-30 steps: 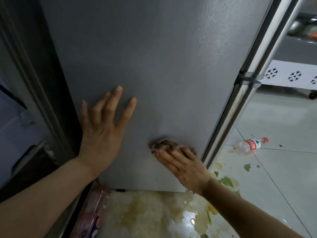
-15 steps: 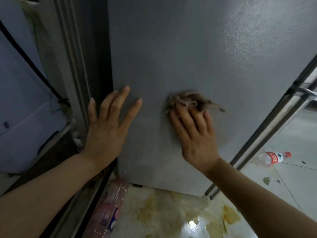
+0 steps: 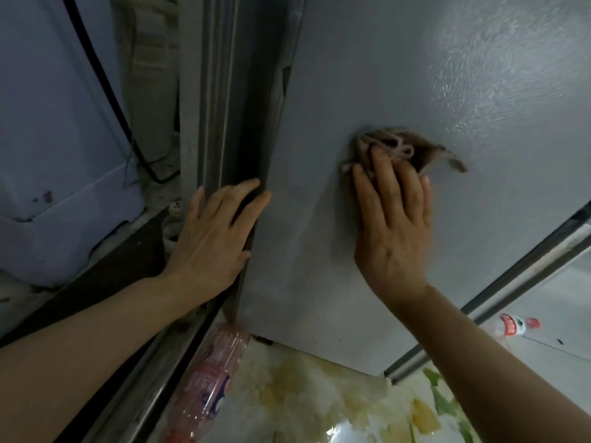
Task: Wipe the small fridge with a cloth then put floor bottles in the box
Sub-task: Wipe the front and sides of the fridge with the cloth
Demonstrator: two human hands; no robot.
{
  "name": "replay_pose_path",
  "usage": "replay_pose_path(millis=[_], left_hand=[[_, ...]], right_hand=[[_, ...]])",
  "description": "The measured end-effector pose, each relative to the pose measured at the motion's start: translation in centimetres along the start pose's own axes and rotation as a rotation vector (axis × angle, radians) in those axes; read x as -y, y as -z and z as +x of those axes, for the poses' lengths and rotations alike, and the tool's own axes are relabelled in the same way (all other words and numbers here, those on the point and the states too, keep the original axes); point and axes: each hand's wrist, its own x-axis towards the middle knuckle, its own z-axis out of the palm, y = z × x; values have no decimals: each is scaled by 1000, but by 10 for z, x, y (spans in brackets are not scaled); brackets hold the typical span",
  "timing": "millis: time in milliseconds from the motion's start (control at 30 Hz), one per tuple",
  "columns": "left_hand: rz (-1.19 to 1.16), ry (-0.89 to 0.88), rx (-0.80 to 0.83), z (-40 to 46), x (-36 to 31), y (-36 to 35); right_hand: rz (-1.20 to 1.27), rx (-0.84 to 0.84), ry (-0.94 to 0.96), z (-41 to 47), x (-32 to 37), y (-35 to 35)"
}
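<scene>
The grey fridge (image 3: 415, 75) fills the view. The right hand (image 3: 395, 219), fingers straight, presses a brown cloth (image 3: 399, 148) flat against its side. The left hand (image 3: 212, 233) lies spread on its left edge. Two bottles lie on the floor: pink (image 3: 208, 378) below, clear (image 3: 511, 327) at right.

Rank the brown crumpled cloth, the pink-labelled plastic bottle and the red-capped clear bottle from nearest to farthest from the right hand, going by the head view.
1. Brown crumpled cloth: pressed under the fingers of the right hand, against the grey fridge side.
2. Red-capped clear bottle: on the floor, lower right of the hand.
3. Pink-labelled plastic bottle: on the floor, lower left, by the fridge's bottom corner.
</scene>
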Motion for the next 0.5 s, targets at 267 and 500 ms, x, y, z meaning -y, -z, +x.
replay_pose_path(millis=[267,500], left_hand=[[-324,27,168,-10,13,-6],[-516,132,114,-22,28,-3]], right_hand=[[-115,485,553,-69,42,-19],[-7,308,390,13,38,0]])
